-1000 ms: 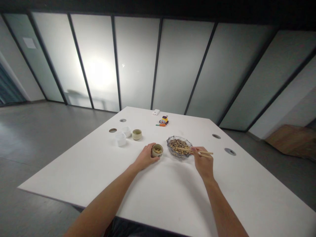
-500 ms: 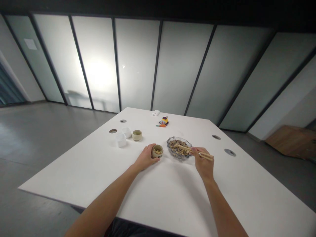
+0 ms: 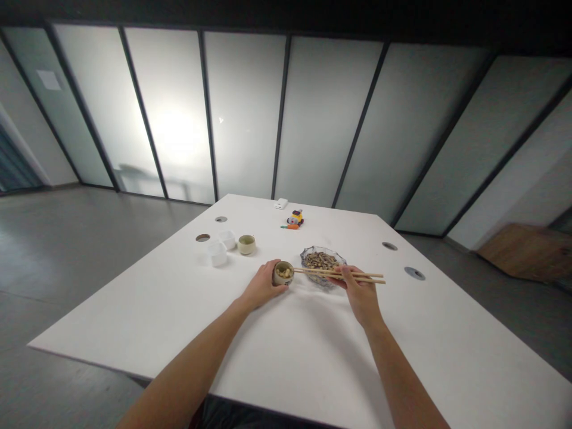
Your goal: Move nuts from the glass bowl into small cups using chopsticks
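Observation:
My left hand [image 3: 263,287] is wrapped round a small ceramic cup [image 3: 283,280], its mouth tilted toward me. Pale nut-like pieces [image 3: 283,272] lie inside it. Just to the right stands a clear glass bowl [image 3: 311,279] with a wavy rim, filled with striped, seed-like bits [image 3: 320,260]. A pair of wooden chopsticks [image 3: 369,277] is gripped in my right hand [image 3: 361,293], crossing over the near part of the bowl. Their tips reach the right side of the cup's rim; whether they pinch anything is too small to tell.
Left of the bowl stand another ceramic cup [image 3: 246,245] and two clear plastic containers [image 3: 217,255]. Farther back are a yellow toy car [image 3: 295,218], an orange carrot-shaped piece [image 3: 292,227] and a white object [image 3: 281,204]. The white table [image 3: 156,304] has round cable holes [image 3: 414,273] on both sides.
My right hand has moved the chopsticks left, from over the seeds in the bowl to the cup's rim. My left hand still holds the cup in about the same place.

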`<state>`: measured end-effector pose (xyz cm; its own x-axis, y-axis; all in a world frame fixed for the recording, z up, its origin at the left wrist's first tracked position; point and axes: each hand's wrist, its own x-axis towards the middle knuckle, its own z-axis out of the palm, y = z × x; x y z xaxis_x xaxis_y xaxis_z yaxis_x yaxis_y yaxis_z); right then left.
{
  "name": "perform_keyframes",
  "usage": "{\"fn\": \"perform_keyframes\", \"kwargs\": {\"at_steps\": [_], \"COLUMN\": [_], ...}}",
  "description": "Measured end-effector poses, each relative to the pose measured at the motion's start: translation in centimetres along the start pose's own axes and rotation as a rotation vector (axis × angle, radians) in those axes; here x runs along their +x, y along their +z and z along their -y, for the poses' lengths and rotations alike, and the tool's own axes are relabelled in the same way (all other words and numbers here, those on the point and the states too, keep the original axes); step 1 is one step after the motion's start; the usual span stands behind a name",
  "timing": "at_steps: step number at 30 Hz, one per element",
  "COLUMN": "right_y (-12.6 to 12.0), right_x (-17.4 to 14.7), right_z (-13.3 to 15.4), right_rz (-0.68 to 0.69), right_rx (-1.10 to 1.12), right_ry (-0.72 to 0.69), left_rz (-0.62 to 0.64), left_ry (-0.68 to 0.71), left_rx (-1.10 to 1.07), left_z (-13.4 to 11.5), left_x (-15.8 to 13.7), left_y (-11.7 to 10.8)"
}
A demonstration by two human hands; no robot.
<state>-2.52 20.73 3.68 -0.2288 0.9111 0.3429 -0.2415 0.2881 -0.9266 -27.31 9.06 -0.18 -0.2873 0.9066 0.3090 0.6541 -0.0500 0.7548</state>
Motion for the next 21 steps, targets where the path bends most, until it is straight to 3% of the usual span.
{"fn": "perform_keyframes", "kwargs": {"at_steps": [3,7,11,21], "right_y": [-0.9,-2.6,-3.1,-2.4], "right_x": [0.4,1.2,1.5,1.2], "right_z": [0.2,-0.5,-1.7,-2.2], "right_rz": [-0.092,-0.207,-0.166,-0.12], "right_rx": [-0.067,-0.379,-0.534,-0.541], "right_ry": [-0.067,-0.201,-0.261,-0.3], "left_rz": [0.015,0.016,0.007,0.006], "left_ry": [-0.001,0.005,0.01,0.016], "left_rx": [0.008,0.008,-0.004,-0.009], "left_z": [0.0,0.1,0.2,0.0], "left_x": [0.0,0.0,0.1,0.1], "left_y": [0.0,0.0,0.1,0.1]}}
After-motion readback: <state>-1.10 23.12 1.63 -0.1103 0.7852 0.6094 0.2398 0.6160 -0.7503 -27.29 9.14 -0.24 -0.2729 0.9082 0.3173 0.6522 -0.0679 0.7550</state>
